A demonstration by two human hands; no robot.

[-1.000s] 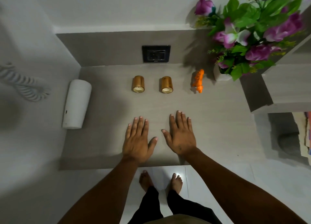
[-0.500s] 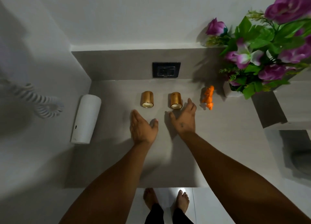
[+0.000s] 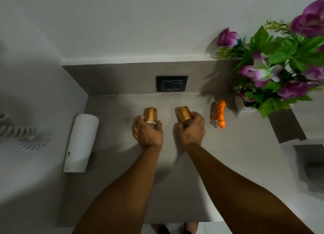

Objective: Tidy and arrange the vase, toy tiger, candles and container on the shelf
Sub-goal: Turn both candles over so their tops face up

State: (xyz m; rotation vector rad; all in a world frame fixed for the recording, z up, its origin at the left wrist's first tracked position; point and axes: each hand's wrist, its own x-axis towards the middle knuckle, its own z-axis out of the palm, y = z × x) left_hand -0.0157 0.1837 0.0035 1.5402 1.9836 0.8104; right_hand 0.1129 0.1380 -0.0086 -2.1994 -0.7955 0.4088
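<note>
A grey shelf (image 3: 122, 181) runs along a white wall. Near its back edge, the left hand (image 3: 147, 133) grips the left candle (image 3: 150, 117) and the right hand (image 3: 192, 130) grips the right candle (image 3: 184, 114). The tiger (image 3: 219, 113) lies just right, the vase (image 3: 243, 107) at the back right corner, the container (image 3: 79, 142) on the left edge.

container (image 3: 81, 142) left, candles (image 3: 150, 116) centre, tiger (image 3: 219, 114) right
</note>
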